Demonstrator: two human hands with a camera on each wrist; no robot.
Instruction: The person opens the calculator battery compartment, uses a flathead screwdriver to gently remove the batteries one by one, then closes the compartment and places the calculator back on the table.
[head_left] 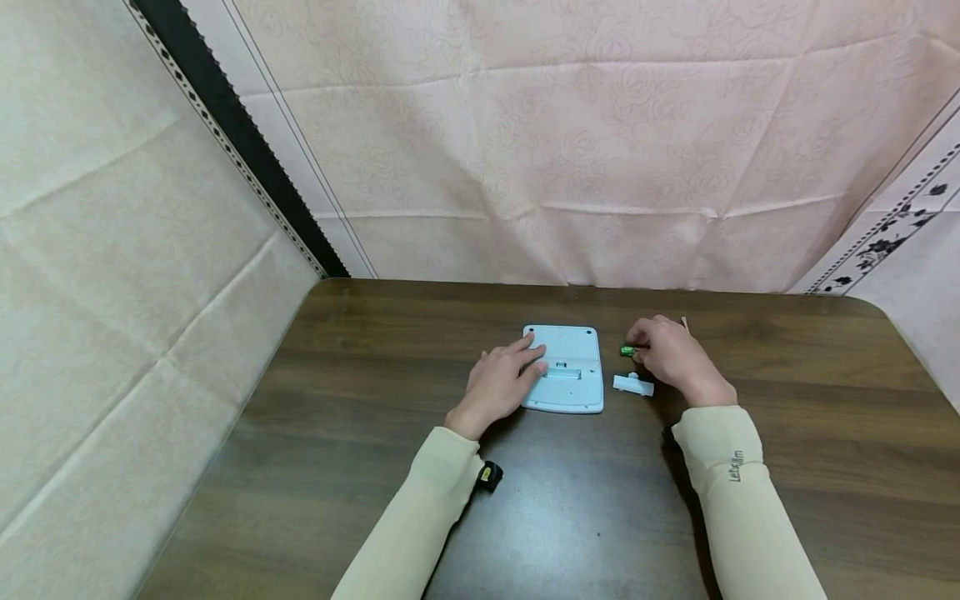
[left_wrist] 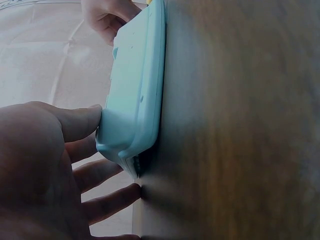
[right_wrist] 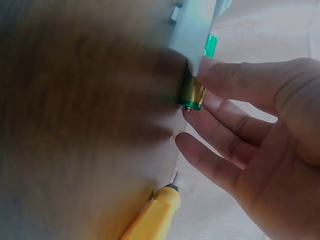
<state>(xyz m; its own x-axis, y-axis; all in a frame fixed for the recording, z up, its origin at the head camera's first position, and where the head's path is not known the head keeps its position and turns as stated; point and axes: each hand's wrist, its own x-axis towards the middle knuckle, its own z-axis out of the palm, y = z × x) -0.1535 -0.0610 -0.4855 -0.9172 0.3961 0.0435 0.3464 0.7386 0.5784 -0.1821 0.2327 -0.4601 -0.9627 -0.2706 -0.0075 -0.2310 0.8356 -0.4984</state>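
A flat light-blue device (head_left: pixel 570 396) lies on the table with a long recess (head_left: pixel 562 373) in its upward face. My left hand (head_left: pixel 498 383) rests on the device's left side, thumb and fingers extended and spread; in the left wrist view, the thumb touches its edge. To the right, my right hand (head_left: pixel 675 354) pinches a green-and-gold battery (right_wrist: pixel 192 92) between thumb and fingers. Above the thumb in the right wrist view, more green shows; whether it is a second battery I cannot tell. A small light-blue cover (head_left: pixel 633 384) lies between the device and my right wrist.
A yellow-handled screwdriver (right_wrist: pixel 155 215) lies on the table near my right hand, its thin metal tip showing. The wooden table (head_left: pixel 555 517) ends at a patterned pale cloth (head_left: pixel 600 167) behind it; another pale cloth (head_left: pixel 112 292) hangs at the left.
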